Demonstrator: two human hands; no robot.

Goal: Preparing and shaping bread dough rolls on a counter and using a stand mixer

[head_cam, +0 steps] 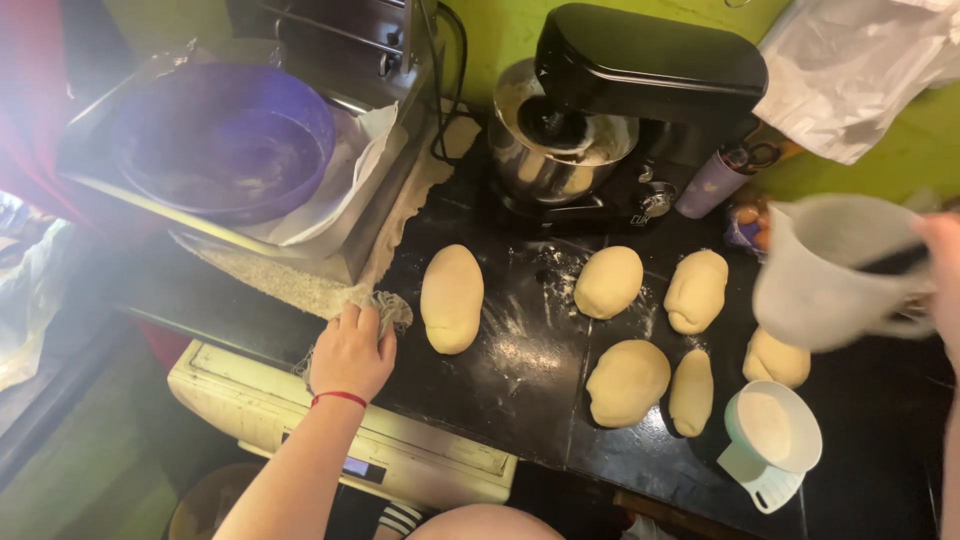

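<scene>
Left hand (352,352) pinches the cloth edge (385,305) at 9 o'clock; right hand (942,275) grips the measuring jug (830,270), which may tip onto dough loaves (696,290).

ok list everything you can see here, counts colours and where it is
dough loaves: six, pale cream, on the black counter, one apart on the left and five grouped on the right
black counter: one, dusted with flour
stand mixer: one, black with a steel bowl, back centre
purple bowl: one, on a metal tray at back left
cloth: one, off-white, along the tray edge
small scoop cup: one, white and pale green, front right, holding flour
translucent jug: one, whitish, raised at right
plastic bag: one, white, top right
purple bottle: one, beside the mixer
left hand: red wrist band, gripping the cloth end
right hand: at the right edge, holding the jug
</scene>
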